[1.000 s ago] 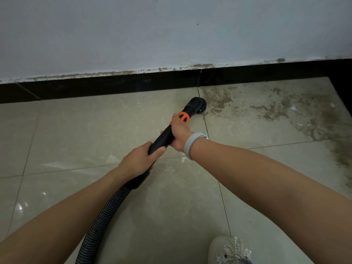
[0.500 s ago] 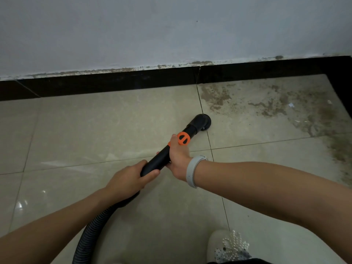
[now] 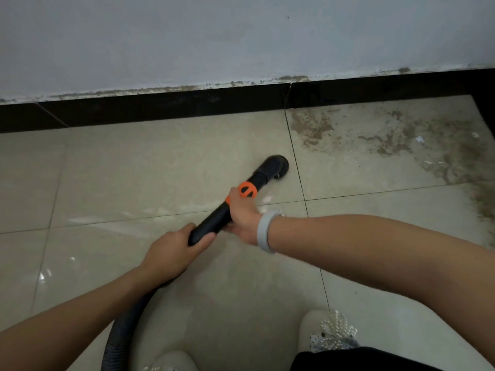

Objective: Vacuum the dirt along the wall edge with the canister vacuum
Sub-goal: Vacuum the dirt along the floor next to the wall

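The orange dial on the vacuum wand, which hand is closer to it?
Right. The right hand grips the wand just below the orange dial, touching it. The left hand holds the wand's rear end, near the hose.

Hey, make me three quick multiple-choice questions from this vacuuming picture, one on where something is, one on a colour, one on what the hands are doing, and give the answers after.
1. Where does most of the dirt lie?
A. On the floor tiles to the right of the nozzle
B. Under the nozzle
C. Left of the hose

2. What colour is the round dial on the vacuum wand?
A. Blue
B. Orange
C. White

3. How is the wand held?
A. Left hand only
B. Right hand only
C. Both hands

Answers: 1 A, the brown patches spread right of the nozzle by the black baseboard. 2 B, it is bright orange against the black tube. 3 C, the left hand and right hand both grip it.
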Available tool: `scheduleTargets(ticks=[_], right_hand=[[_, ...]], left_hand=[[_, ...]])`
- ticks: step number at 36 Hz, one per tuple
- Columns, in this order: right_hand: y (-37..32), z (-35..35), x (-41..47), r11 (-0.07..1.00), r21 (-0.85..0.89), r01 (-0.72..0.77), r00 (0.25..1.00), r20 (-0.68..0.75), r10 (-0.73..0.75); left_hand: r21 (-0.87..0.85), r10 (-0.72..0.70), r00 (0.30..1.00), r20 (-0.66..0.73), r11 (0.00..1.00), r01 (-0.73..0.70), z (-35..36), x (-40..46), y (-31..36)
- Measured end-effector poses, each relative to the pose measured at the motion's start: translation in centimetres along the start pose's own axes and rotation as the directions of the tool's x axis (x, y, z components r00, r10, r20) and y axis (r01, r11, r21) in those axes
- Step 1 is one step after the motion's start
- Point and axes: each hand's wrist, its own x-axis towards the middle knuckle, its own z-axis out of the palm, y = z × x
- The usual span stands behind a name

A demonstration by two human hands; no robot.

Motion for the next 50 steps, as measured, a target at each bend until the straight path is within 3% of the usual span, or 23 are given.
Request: scheduleTargets(ticks=[7, 16, 22, 26, 31, 40, 45, 50], right_hand=[[-6.8, 0.6, 1.5, 0.995, -0.054, 0.078, 0.997, 0.021, -0.077], [-3.7, 2.7, 0.7, 1.000, -0.016, 0.004, 0.991, 0.133, -0.002], [0.2, 3.4, 0.1, 0.999, 0.003, 0.032, 0.997, 0.067, -0.032], [0.1, 1.8, 0.3, 0.998, 0.018, 0.062, 0.997, -0.051, -0.061], [-1.4, -0.9, 0.9, 0.994, -0.034, 0.102, 0.979, -0.175, -0.106], [-4.0, -0.5, 0.4, 0.998, 0.018, 0.061, 0.998, -0.011, -0.061], [-2.3, 1.4, -0.3, 0.997, -0.010, 0.074, 0.997, -0.039, -0.074], [1.3, 1.1, -1.4, 0.997, 0.002, 0.078, 0.993, -0.091, -0.078]], left_hand=[[-0.123, -0.002, 1.000, -0.031, 0.992, -0.002, -1.8, 4.3, 3.4], [0.033, -0.060, 0.986, -0.155, 0.997, 0.066, -1.8, 1.7, -0.4], [0.083, -0.035, 0.991, -0.125, 0.996, 0.045, -0.9, -0.3, -3.0], [0.109, 0.023, 0.988, -0.153, 0.994, -0.007, -0.3, 0.2, -1.3], [0.094, 0.038, 0.996, -0.085, 0.995, -0.030, 0.4, 1.8, 2.2], [-0.029, -0.008, 0.994, -0.114, 1.000, 0.005, -0.3, 2.7, 2.2], [0.031, -0.011, 0.985, -0.175, 0.999, 0.017, -0.4, 1.1, 0.3], [0.132, 0.029, 0.994, -0.106, 0.991, -0.015, 0.0, -0.9, -0.7]])
